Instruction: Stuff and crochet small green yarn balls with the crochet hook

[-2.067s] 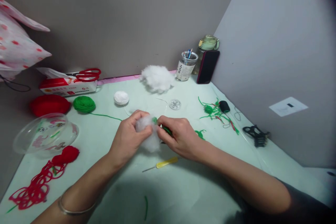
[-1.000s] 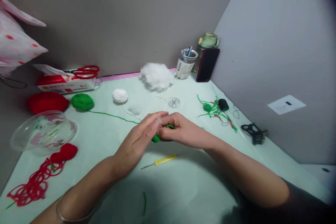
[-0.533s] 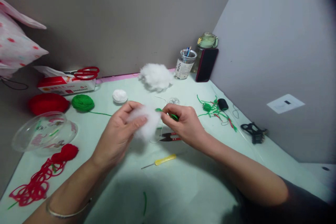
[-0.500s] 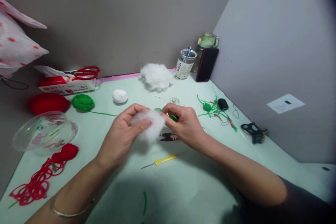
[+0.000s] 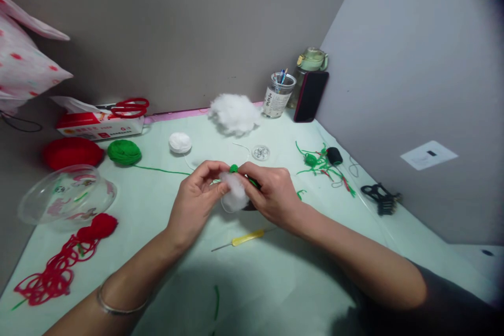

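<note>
Nearest me, the bench (image 5: 283, 294) spreads around a short green strand (image 5: 216, 302); a yellow-handled tool (image 5: 248, 238) lies farther in. Beyond it, close together, my left hand (image 5: 195, 197) pinches a white tuft (image 5: 235, 194) and my right hand (image 5: 273, 191) grips a green yarn piece (image 5: 233, 168). A fluff pile (image 5: 235, 114) sits near the pink-edged back wall (image 5: 165, 26).

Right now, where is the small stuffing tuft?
In the head view, the tuft sits just below centre, between the left hand and the right hand.
</note>
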`<state>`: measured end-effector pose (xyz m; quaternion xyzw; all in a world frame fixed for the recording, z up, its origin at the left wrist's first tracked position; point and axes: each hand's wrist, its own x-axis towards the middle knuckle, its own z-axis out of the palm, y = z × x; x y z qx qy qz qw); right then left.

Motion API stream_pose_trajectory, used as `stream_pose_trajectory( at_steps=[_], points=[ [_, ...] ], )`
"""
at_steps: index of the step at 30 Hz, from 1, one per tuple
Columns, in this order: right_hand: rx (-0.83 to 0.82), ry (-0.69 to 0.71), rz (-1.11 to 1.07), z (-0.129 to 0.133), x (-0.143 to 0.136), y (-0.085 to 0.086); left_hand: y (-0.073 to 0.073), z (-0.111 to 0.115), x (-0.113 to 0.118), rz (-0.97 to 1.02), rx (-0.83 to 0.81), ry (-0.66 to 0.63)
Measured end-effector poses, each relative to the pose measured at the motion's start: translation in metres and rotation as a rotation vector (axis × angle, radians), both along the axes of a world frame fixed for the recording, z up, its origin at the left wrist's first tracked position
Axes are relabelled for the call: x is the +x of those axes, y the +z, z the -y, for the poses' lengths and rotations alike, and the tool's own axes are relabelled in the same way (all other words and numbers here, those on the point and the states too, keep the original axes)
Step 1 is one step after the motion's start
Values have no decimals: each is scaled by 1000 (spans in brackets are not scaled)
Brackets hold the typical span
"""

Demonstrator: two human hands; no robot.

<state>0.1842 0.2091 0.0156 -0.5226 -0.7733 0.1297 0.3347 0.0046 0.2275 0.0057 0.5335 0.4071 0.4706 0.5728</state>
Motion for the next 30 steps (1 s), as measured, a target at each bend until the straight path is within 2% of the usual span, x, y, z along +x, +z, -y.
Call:
stream_pose_trajectory(
  at_steps=[7,13,20,25,30],
  points=[
    [5,91,174,-2,6,1,2,3,0,-76,11,5],
    [32,209,228,-2,13,8,5,6,0,-76,105,-4],
    [10,183,269,10,9,24,16,13,3,-88,85,77],
    [-53,195,224,27,7,29,29,31,3,-194,63,71],
    [-73,199,93,52,8,28,32,59,6,-218,34,101]
  ],
)
